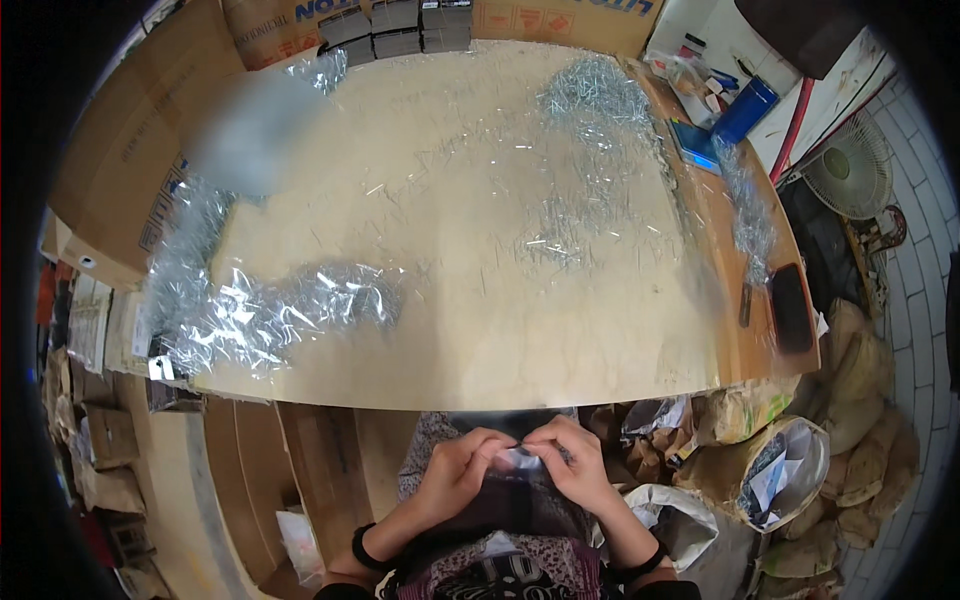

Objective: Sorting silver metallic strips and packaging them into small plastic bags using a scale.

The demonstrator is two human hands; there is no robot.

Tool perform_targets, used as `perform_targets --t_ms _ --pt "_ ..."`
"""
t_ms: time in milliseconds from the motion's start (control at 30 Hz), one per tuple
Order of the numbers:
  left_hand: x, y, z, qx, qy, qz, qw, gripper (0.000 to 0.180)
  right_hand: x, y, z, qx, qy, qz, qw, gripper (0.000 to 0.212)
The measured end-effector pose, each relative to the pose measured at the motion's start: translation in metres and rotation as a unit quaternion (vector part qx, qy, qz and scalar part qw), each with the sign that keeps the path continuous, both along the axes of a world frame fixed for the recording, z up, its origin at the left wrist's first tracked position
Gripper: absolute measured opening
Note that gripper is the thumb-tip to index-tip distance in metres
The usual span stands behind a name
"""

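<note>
Just off the near edge of the wooden table (480,350), above my lap, both hands meet at a small transparent plastic bag (518,459). My left hand (463,468) pinches its upper edge from one side, thumb and fingers together. From the other side my right hand (572,462) pinches the same edge, its fingertips close to the left ones. What the bag contains, if anything, is too small to make out. On the table's left lies a heap of shiny transparent packets (240,320). Thin silvery metal pieces (550,240) are scattered over the middle and right.
A denser pile of thin metal pieces (597,92) sits at the far right. Along the right edge are a dark phone (792,308), a small blue device (695,146) and a blue canister (745,110). Sacks (780,470) crowd the right floor; a fan (850,165) stands beyond.
</note>
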State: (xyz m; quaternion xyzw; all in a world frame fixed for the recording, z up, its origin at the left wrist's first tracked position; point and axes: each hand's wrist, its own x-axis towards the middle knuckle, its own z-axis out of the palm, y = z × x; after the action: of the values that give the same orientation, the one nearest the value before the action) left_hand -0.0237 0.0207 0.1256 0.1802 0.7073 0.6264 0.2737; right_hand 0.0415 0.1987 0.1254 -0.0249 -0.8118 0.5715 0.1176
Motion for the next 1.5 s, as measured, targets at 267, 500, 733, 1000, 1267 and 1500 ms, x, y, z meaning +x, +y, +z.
perform_targets --t_ms 267,500,733,1000,1267,1500 --pt "0.010 -0.012 -0.018 -0.118 0.029 -0.078 0.990 0.012 0.019 -0.004 -0.014 -0.217 -0.216 0.047 0.951 0.005" --pt "0.007 -0.043 -0.093 -0.155 0.149 -0.197 0.956 0.022 0.048 0.007 -0.088 0.102 -0.091 0.132 0.982 0.012" --pt "0.017 -0.035 -0.143 -0.156 0.247 -0.116 0.949 0.012 0.052 -0.012 -0.133 0.166 -0.041 -0.096 0.981 0.026" --pt "0.023 -0.036 -0.110 -0.063 0.188 -0.085 0.977 0.020 -0.091 0.043 0.003 0.391 0.111 -0.120 0.906 0.054" --pt "0.022 -0.022 -0.103 -0.028 0.219 -0.082 0.972 0.022 -0.162 0.087 -0.002 0.506 -0.011 -0.001 0.863 0.070" --pt "0.028 -0.027 -0.086 -0.033 0.134 -0.055 0.989 0.018 -0.070 0.031 0.013 0.380 0.028 0.046 0.924 0.051"
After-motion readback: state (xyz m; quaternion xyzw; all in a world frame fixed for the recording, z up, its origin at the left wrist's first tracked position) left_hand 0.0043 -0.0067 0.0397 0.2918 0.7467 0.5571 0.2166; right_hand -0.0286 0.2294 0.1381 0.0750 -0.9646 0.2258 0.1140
